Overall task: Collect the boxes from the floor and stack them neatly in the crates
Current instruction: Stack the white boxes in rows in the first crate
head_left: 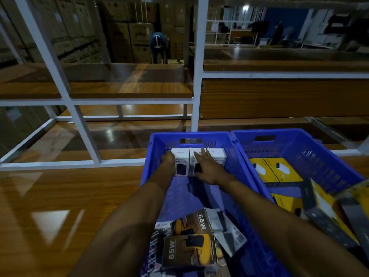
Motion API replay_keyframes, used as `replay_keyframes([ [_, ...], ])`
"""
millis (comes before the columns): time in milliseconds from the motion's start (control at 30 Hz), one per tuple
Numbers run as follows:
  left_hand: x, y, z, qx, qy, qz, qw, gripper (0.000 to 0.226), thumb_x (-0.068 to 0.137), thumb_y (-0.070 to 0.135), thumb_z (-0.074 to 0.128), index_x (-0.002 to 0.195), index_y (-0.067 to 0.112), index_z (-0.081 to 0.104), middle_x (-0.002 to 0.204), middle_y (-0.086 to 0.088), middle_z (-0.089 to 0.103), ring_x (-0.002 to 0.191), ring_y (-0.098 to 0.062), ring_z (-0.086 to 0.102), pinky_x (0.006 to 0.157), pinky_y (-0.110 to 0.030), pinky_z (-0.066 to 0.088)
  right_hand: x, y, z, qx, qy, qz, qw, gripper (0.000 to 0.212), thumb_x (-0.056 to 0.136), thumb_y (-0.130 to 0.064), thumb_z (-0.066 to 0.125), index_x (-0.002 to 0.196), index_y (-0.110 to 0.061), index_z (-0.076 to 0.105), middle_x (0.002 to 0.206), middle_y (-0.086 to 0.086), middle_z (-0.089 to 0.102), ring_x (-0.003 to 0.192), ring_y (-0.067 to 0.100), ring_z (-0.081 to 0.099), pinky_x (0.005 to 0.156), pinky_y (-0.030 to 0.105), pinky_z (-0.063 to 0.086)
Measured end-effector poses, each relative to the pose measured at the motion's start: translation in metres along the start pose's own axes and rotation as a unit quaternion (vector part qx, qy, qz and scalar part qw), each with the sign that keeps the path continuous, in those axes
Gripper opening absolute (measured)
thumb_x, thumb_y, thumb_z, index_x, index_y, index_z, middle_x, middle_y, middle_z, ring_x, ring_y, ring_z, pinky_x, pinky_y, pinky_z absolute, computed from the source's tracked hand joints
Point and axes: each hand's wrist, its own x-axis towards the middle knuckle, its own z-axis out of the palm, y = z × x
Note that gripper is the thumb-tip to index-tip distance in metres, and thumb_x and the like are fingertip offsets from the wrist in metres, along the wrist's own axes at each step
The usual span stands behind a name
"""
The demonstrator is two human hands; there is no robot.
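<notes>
The stacking step is in hand. A row of three white cardboard boxes [217, 156] is set upright against the far wall of the left-hand blue plastic crate [151, 160], and it is being squared up. The left hand [168, 162] is pressed against the outer side of the leftmost box. Its grip cannot be told, since its fingers are hidden behind the knuckles. The right hand [209, 170] is laid flat on the middle box with its fingers straight and slightly spread, so its grip is apart and nothing is clasped.

At the near end of the same crate, several black-and-yellow cartons marked 65W [189, 250] are heaped loosely at odd angles, with a white box partly buried among them. The second blue plastic crate [319, 148], just beside on the right, holds flat yellow boxes [279, 168] at its far end and more tumbled ones nearer.

The task is judged to be only partly done. Next, the white row probably needs to be pushed tight together and flush to the wall. One loose carton would then have to be lifted from the heap, turned to match, and set in front of the row without the row being tipped.
</notes>
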Motion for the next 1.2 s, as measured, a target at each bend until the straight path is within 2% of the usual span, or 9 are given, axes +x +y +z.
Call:
replay_keyframes([
  [200,-0.131,0.053,-0.014,-0.013,-0.058,0.03,0.998,0.047,0.08,0.038,0.045,0.112,0.009,0.066,0.112,-0.01,0.07,0.097,-0.034,0.066,0.09,-0.056,0.054,-0.035,-0.005,-0.031,0.087,-0.018,0.014,0.996,0.064,0.091,-0.019,0.064,0.15,-0.018,0.04,0.161,0.011,0.027,0.146,0.03,0.03,0.113,0.038,0.036],
  [267,-0.154,0.059,-0.016,-0.035,-0.073,0.035,0.996,0.051,0.076,0.04,0.048,0.111,0.009,0.069,0.114,-0.018,0.071,0.094,-0.039,0.068,0.084,-0.059,0.055,-0.053,-0.013,-0.042,0.082,-0.075,0.004,0.994,0.058,0.092,-0.02,0.063,0.147,-0.022,0.044,0.154,0.004,0.041,0.138,0.027,0.043,0.104,0.035,0.043],
  [367,-0.255,0.075,-0.029,0.065,-0.142,0.042,0.987,0.034,0.091,0.035,0.047,0.108,0.009,0.062,0.098,-0.019,0.067,0.077,-0.034,0.065,0.068,-0.043,0.057,-0.078,-0.025,-0.05,0.049,-0.238,-0.025,0.97,0.065,0.094,-0.025,0.064,0.152,-0.029,0.035,0.163,-0.003,0.025,0.147,0.024,0.029,0.108,0.038,0.037],
  [500,-0.301,0.068,-0.049,0.311,-0.282,0.002,0.907,0.027,0.101,0.025,0.042,0.109,0.008,0.061,0.1,-0.013,0.071,0.087,-0.035,0.07,0.085,-0.048,0.054,-0.091,-0.04,-0.044,-0.077,-0.375,-0.049,0.922,0.094,0.089,-0.031,0.073,0.159,-0.03,0.009,0.167,-0.005,0.003,0.153,0.024,0.012,0.118,0.049,0.028],
  [633,-0.31,0.053,-0.052,0.499,-0.316,0.01,0.807,0.027,0.101,0.02,0.046,0.118,0.006,0.061,0.105,-0.019,0.074,0.088,-0.036,0.07,0.075,-0.038,0.051,-0.095,-0.048,-0.031,-0.143,-0.395,-0.05,0.906,0.115,0.079,-0.031,0.082,0.158,-0.031,-0.001,0.167,0.0,0.005,0.15,0.028,0.02,0.112,0.047,0.037],
  [800,-0.315,0.049,-0.046,0.556,-0.331,0.015,0.762,0.038,0.102,0.038,0.047,0.119,0.007,0.062,0.104,-0.017,0.07,0.083,-0.032,0.066,0.076,-0.039,0.053,-0.096,-0.039,-0.031,-0.059,-0.343,-0.051,0.936,0.082,0.084,-0.024,0.078,0.15,-0.016,0.032,0.139,0.006,0.051,0.116,0.027,0.056,0.094,0.043,0.049],
  [967,-0.308,0.061,-0.036,0.415,-0.298,0.05,0.858,0.062,0.091,0.066,0.047,0.108,0.01,0.067,0.078,-0.009,0.062,0.07,-0.025,0.054,0.063,-0.032,0.043,-0.085,-0.016,-0.053,0.279,-0.163,-0.004,0.947,0.034,0.091,-0.015,0.065,0.124,-0.017,0.057,0.1,0.001,0.063,0.086,0.016,0.062,0.068,0.03,0.051],
  [1067,-0.31,0.072,-0.018,0.241,-0.308,0.05,0.919,0.057,0.087,0.068,0.052,0.099,0.015,0.07,0.098,-0.014,0.072,0.087,-0.03,0.066,0.078,-0.039,0.051,-0.078,-0.007,-0.06,0.463,-0.004,0.034,0.886,0.02,0.092,-0.018,0.065,0.111,-0.012,0.065,0.094,0.003,0.066,0.083,0.018,0.063,0.064,0.025,0.049],
  [1200,-0.318,0.071,-0.008,0.085,-0.366,0.04,0.926,0.039,0.094,0.045,0.055,0.112,0.012,0.065,0.106,-0.015,0.073,0.094,-0.029,0.072,0.081,-0.039,0.056,-0.075,0.001,-0.07,0.594,0.147,0.077,0.787,0.028,0.089,-0.032,0.07,0.105,-0.009,0.066,0.083,0.003,0.072,0.071,0.016,0.068,0.061,0.028,0.05],
])
